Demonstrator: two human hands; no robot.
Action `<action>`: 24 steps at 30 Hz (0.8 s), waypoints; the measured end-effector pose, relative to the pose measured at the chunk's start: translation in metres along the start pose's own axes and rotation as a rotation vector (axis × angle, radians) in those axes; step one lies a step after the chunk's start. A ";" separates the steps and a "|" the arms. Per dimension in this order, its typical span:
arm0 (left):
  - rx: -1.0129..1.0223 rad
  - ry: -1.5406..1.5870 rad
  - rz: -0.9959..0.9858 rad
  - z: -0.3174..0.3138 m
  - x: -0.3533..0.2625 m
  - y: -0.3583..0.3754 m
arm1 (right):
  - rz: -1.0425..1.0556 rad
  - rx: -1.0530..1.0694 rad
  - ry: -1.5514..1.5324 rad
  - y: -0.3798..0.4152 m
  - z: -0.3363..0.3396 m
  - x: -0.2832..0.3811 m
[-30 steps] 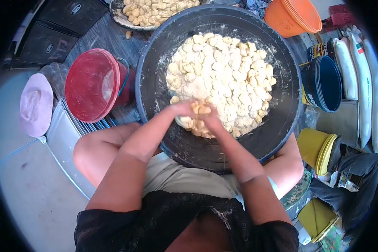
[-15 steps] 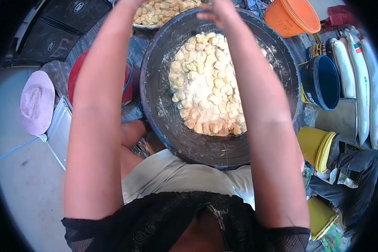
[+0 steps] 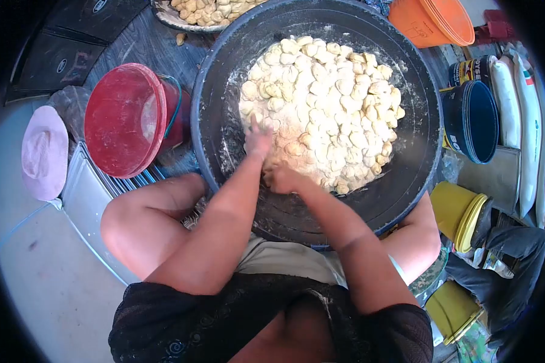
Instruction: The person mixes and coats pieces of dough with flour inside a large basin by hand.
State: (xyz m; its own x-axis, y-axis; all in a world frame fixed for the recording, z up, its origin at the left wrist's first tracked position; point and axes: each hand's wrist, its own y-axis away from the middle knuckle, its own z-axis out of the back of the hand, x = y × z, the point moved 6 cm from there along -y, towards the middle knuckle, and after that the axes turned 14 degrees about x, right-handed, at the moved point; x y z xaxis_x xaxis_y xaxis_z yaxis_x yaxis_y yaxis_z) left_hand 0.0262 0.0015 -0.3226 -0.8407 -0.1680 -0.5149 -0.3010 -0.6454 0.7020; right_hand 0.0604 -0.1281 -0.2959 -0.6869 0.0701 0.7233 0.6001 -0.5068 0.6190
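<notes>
A wide black tub stands between my bent legs. In it is a broad heap of pale yellow, dough-like lumps, dusted with whitish powder that is thickest on the near left part. My left hand is at the heap's left edge, fingers spread and touching the lumps. Close beside it, nearer to me, my right hand presses against the heap's lower left edge with curled fingers. Whatever lies under those fingers is hidden.
A basket of similar lumps stands beyond the tub. A red bucket and a pink hat are on the left. On the right are an orange bucket, a dark blue bucket, yellow buckets, and another person's dark-trousered leg.
Both my hands have come back from beyond the tub's far rim to the near left edge of the heap. The red bucket and the whole heap are now uncovered by my arms.
</notes>
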 end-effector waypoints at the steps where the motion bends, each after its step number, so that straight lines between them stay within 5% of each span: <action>1: 0.074 0.058 0.058 -0.003 -0.004 0.017 | -0.068 -0.068 -0.198 0.025 0.032 -0.002; 2: 0.149 0.112 0.116 -0.001 -0.008 0.027 | -0.133 -0.137 -0.399 0.043 0.059 -0.010; 5: 0.256 -0.155 0.183 0.025 -0.039 0.035 | -0.229 -0.904 0.042 0.064 0.146 -0.059; 8: -0.210 -0.095 -0.121 0.052 -0.023 0.004 | -0.373 -1.229 0.107 0.067 0.215 -0.056; 9: -0.395 0.005 -0.216 0.058 -0.014 -0.004 | -0.426 -1.206 0.192 0.055 0.213 -0.049; 12: -0.187 0.803 -0.113 0.029 0.018 -0.038 | -0.431 -1.077 0.368 0.007 0.189 -0.036; 13: 0.024 1.106 0.132 0.012 0.025 -0.029 | -0.332 -1.009 0.374 -0.010 0.170 -0.037; 15: 0.044 1.076 0.119 -0.007 0.051 -0.046 | -0.230 -0.404 0.342 -0.028 0.111 -0.029; 16: 0.054 1.064 0.117 -0.016 0.062 -0.051 | -0.278 -0.288 0.498 -0.019 0.077 -0.022; 17: 0.130 0.913 0.232 -0.008 0.045 -0.035 | -0.047 -0.451 0.404 -0.012 0.043 -0.023; 19: 0.334 0.947 0.390 -0.020 0.043 -0.038 | 0.102 -0.446 0.385 0.031 0.028 -0.016; 20: 0.438 0.960 0.475 -0.029 0.045 -0.036 | -0.075 -0.348 0.220 0.050 0.042 -0.020; 21: 0.593 0.794 0.318 -0.034 0.045 -0.040 | -0.248 -0.244 0.053 0.068 0.049 -0.029; 22: 0.421 0.373 0.226 -0.032 0.055 -0.053 | -0.140 -0.778 0.247 0.070 0.041 -0.079; 23: 0.242 -0.045 0.125 -0.037 0.061 -0.070 | -0.600 -0.425 -0.072 0.105 0.095 -0.062; 24: 0.146 -0.091 0.067 -0.037 0.058 -0.071 | -0.477 -0.756 0.204 0.125 0.108 -0.069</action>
State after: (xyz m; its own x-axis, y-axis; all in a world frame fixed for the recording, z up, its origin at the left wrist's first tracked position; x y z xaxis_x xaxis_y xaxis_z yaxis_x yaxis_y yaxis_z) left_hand 0.0149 0.0100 -0.4203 -0.8962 -0.1350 -0.4226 -0.2994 -0.5188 0.8007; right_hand 0.2272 -0.1032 -0.2360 -0.8951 0.3000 0.3298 -0.1448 -0.8953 0.4213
